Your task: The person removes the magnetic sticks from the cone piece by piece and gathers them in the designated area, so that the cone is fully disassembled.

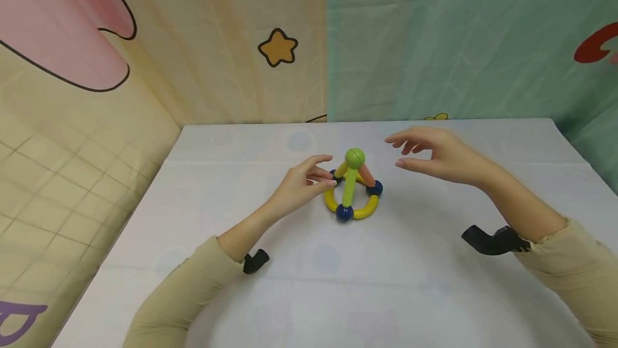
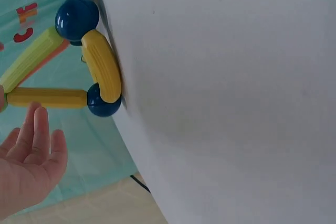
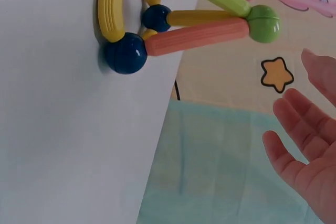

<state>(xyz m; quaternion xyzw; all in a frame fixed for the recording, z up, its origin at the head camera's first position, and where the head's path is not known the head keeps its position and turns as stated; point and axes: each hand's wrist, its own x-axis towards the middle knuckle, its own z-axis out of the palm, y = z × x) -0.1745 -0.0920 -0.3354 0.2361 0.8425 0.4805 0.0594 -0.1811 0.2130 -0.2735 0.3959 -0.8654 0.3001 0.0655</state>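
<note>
Nearest, two beige sleeves reach over a white tabletop. On it, about midway between the side edges and closer to the far edge, stands a pyramid of magnetic-style rods and balls, topped by a green ball. Just beside its left side, the left grip is half open, not closed on anything; contact is unclear. The right grip, loosely spread and empty, hovers toward the right edge.

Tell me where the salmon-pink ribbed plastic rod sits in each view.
Head: salmon-pink plastic rod, just right of centre.
Left wrist: upper left, only a sliver behind the lime-green plastic rod.
Right wrist: upper middle.
Shared landmark: the lime-green rod, visible in all three.
</note>
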